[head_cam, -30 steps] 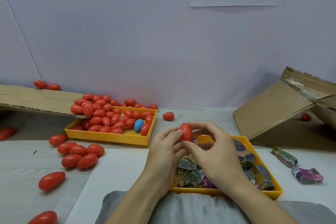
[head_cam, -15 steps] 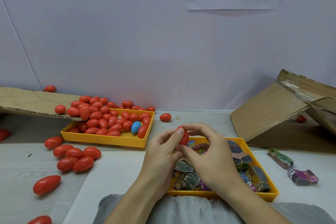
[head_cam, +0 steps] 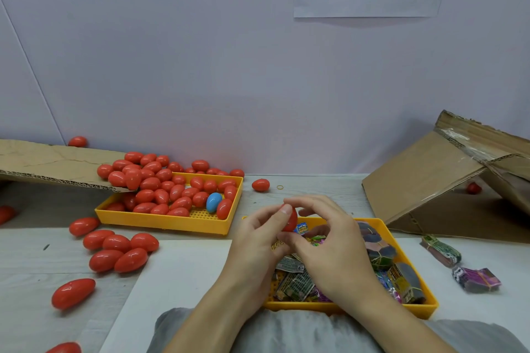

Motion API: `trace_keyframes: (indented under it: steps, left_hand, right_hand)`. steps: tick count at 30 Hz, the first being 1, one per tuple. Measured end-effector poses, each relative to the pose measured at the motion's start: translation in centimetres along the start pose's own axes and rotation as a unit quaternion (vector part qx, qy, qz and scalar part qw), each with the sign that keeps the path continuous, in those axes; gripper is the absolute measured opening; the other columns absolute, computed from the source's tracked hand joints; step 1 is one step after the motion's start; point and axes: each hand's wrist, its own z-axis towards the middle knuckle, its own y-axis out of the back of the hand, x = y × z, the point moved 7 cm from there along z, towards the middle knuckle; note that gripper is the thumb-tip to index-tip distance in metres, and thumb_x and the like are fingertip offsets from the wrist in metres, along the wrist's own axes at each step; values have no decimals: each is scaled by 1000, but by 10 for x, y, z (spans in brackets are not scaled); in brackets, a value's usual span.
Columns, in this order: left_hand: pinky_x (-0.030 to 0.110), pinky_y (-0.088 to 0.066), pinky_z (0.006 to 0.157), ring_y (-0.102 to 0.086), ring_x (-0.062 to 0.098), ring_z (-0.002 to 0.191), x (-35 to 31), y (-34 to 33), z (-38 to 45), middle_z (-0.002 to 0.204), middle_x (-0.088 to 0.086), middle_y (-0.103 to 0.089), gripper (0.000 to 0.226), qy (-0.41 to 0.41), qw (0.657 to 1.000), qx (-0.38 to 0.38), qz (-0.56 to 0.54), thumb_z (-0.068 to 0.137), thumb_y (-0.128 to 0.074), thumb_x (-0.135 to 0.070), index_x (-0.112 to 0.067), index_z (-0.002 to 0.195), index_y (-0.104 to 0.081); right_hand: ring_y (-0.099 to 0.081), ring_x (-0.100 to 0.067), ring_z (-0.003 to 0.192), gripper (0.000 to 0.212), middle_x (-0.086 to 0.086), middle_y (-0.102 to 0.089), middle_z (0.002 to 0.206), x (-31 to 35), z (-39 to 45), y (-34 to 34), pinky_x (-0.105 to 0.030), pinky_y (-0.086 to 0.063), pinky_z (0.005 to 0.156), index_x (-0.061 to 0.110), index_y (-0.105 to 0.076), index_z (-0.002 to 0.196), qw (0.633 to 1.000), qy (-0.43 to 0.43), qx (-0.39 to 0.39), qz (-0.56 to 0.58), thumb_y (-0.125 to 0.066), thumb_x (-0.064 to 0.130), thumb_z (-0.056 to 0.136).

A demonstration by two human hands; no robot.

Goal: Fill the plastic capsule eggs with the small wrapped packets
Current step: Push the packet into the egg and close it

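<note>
A red capsule egg (head_cam: 290, 220) is held between both hands above the near yellow tray (head_cam: 407, 263), which holds several small wrapped packets (head_cam: 295, 284). My left hand (head_cam: 258, 240) pinches the egg from the left with thumb and fingers. My right hand (head_cam: 335, 246) curls round it from the right and above. Most of the egg is hidden by the fingers. A second yellow tray (head_cam: 172, 222) further left is heaped with red eggs (head_cam: 160, 189) and one blue egg (head_cam: 213, 201).
Loose red eggs (head_cam: 120, 249) lie on the table at the left. A cardboard flap (head_cam: 51, 163) overhangs the far tray. A tilted cardboard box (head_cam: 447, 180) stands at the right, with two rubber-banded packet bundles (head_cam: 476, 279) near it. One egg (head_cam: 260, 185) lies by the wall.
Both hands have moved slightly down and toward me with the egg, and my fingers now cover more of it. The camera view has tilted up a little.
</note>
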Motion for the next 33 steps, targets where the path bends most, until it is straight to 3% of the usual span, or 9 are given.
trace_keyframes:
  steps: [5,11,16,20,24,28,33]
  left_hand:
    - [26,-58,61,-70,15,73,1,-1,-1,86,14,-72,27,14,999,2,-30,99,-49,-10,2,96,-73]
    - [29,-54,64,-64,21,72,3,2,-1,78,19,-64,30,29,997,-7,-73,95,-45,-5,12,99,-70]
    - [28,-55,60,-63,23,66,1,-1,-1,72,21,-62,30,37,995,26,-87,80,-50,-8,7,87,-75]
    - [29,-56,58,-62,25,66,3,0,0,74,22,-61,31,42,995,27,-91,87,-43,-3,10,96,-70]
    - [30,-56,60,-62,24,67,3,1,-1,75,22,-62,37,45,996,22,-77,77,-52,-11,9,102,-69]
    - [34,-55,65,-64,20,67,7,7,1,79,16,-65,26,39,998,-2,-45,95,-50,-15,0,104,-70]
    - [32,-57,62,-68,26,83,3,11,3,93,16,-70,17,-3,1000,-25,-1,90,-66,-14,-4,102,-71]
  right_hand:
    - [-57,0,107,47,27,-63,106,1,0,2,-16,-51,79,40,-67,108,1000,6,-17,-6,-86,14,73]
    - [-58,-2,107,51,24,-65,104,6,0,1,-21,-52,84,34,-69,108,1000,20,-13,-8,-88,11,67]
    - [-57,0,109,52,27,-63,107,8,0,1,-17,-49,86,37,-69,107,999,28,-18,-15,-89,12,66]
    - [-57,-2,110,52,27,-63,107,8,-1,1,-20,-51,86,38,-69,107,999,27,-18,-18,-89,13,66]
    - [-57,-2,109,51,28,-63,107,8,-1,1,-21,-51,86,38,-69,107,999,24,-16,-20,-89,14,67]
    - [-59,-2,106,43,28,-64,104,6,-1,2,-26,-56,79,40,-67,103,1000,4,-15,-7,-86,16,73]
    - [-62,-1,107,42,27,-67,104,9,0,-1,-19,-55,77,40,-67,107,1000,24,14,6,-81,11,80]
